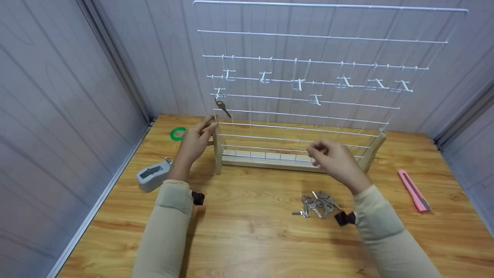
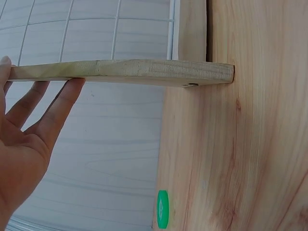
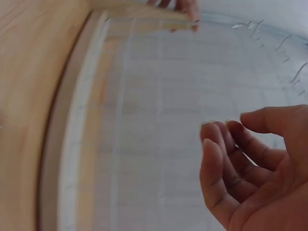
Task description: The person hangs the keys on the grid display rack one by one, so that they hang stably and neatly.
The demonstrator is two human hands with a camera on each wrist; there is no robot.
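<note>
Nearest the camera, 2 beige sleeves are seen reaching over the wooden surface (image 1: 247,239). At far left a grey tape measure (image 1: 153,175) and a green tape roll (image 1: 178,133) lie on it. The left hand (image 1: 195,143) is held with straight fingers touching the left wooden post (image 1: 218,148) of the wire rack (image 1: 308,96); nothing is gripped. 1 key (image 1: 221,106) is already hung on a hook (image 1: 219,93) at the rack's left edge, its long axis tilted, the blade pointing down and to the right. The other hooks appear bare. The right hand (image 1: 335,160) is raised before the rack's base, fingers loosely curled, and nothing is seen held in it. Below it a bunch of keys (image 1: 318,204) lies on the surface, fanned out flat, so most of the hanging is judged left to do. A pink cutter (image 1: 414,190) lies at far right.
</note>
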